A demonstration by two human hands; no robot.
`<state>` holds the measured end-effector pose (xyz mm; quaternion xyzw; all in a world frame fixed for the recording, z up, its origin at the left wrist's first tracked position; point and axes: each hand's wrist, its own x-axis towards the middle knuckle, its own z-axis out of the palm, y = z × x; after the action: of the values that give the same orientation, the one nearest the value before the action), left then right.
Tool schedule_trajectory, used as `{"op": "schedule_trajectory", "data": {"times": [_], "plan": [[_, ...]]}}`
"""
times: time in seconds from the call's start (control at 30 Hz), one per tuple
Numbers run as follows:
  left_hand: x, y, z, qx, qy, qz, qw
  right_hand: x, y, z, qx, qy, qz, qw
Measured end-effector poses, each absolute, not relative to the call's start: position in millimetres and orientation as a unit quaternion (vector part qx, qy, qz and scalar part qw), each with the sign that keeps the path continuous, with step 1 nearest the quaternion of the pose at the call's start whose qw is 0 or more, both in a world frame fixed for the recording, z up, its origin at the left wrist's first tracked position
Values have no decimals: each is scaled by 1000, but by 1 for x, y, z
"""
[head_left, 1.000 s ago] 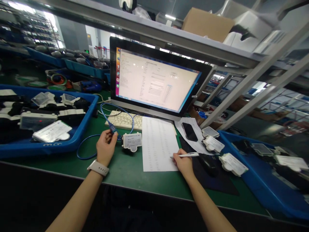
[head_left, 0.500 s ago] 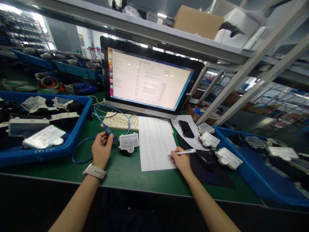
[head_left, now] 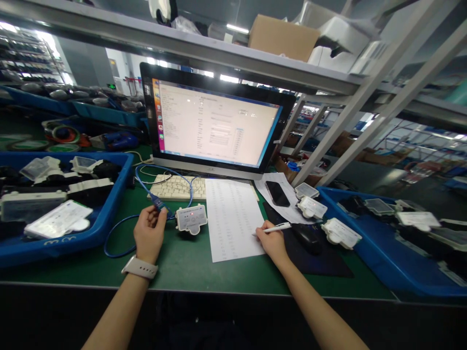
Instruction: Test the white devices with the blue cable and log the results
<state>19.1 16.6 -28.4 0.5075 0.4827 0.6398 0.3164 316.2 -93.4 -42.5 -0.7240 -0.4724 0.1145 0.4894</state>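
My left hand [head_left: 149,233] is closed around a blue cable connector [head_left: 157,202], thumb and fingers pinching it. Its blue cable [head_left: 116,233] loops over the green table. Just right of that hand sits a white electronic module [head_left: 191,218] with printed text and a small red light lit on its face. In my right hand [head_left: 272,240] is a white pen [head_left: 278,227], its tip at the right part of a printed paper sheet [head_left: 233,218]. The hand rests at the sheet's right edge. The sheet overlaps the keyboard [head_left: 178,187].
A monitor [head_left: 219,126] stands behind the keyboard. Blue bins of modules flank the table, one at left [head_left: 105,228], one at right [head_left: 379,262]. A phone [head_left: 278,193], a black mouse [head_left: 306,238] and two white modules, one of them here [head_left: 341,233], lie at right. A shelf [head_left: 204,46] crosses overhead.
A red light now shows on the module beside my left hand; it was not visible before. The view has shifted slightly. Both hands keep their holds.
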Motion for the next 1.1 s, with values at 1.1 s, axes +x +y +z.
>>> {"op": "schedule_trajectory", "data": {"times": [1.1], "plan": [[17, 18, -33, 508, 496, 660, 244, 319, -94, -37, -720, -444, 133, 517]]}}
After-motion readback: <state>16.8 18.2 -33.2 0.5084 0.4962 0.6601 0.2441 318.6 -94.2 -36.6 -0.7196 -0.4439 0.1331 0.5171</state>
